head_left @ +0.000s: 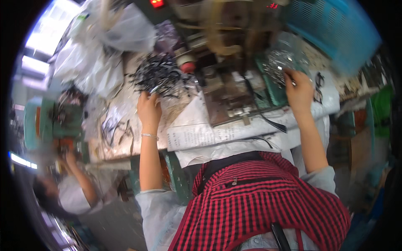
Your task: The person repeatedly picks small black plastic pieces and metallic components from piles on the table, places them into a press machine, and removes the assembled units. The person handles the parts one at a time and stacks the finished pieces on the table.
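Left hand point(149, 108): closed around thin dark metal strips, the loose heap of dark metal strips point(157, 75) lying at twelve o'clock, touching. Right hand point(299, 90): pinched on small shiny metal pieces point(279, 67) at eleven o'clock.

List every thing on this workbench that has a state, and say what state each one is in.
Left hand: closed on dark metal pieces at the edge of the heap.
Heap of dark metal pieces: loose, spread on the bench.
Right hand: pinching a small shiny piece.
Clear bag of shiny parts: open, lying by the machine.
Red indicator light: lit.
Blue basket: tilted, contents unclear.
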`<state>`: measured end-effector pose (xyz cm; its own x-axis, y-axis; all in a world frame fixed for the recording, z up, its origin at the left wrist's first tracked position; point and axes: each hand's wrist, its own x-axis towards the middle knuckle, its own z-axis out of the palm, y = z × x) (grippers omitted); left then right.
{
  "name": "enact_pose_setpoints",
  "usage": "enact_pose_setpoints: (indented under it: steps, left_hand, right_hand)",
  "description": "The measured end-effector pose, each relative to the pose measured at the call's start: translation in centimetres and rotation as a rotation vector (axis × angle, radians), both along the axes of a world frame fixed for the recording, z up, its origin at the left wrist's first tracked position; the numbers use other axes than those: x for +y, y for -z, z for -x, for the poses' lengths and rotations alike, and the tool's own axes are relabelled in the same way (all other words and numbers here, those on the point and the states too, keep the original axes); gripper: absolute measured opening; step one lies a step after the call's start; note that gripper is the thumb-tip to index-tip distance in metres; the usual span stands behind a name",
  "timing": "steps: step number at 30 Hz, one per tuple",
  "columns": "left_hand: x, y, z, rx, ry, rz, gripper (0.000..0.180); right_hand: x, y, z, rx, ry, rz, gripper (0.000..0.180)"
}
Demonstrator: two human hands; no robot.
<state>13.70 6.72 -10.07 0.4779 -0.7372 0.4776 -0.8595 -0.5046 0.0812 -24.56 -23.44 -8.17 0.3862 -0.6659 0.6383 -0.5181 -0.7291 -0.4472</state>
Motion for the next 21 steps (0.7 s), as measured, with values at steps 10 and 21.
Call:
enact_pose_setpoints:
  steps: [10,21]
  left_hand:
    - [0.4,-2.0,3.1,0.110,-0.105,0.345,0.009]
    - [-6.1,-1.1,11.3,0.809,0.180,0.786,0.014]
  right_hand:
    - [3.2,-0.7,9.8,-0.239,0.263,-0.227,0.012]
    - [6.1,-6.0,-7.3,-0.603,-0.460,-0.555,0.030]
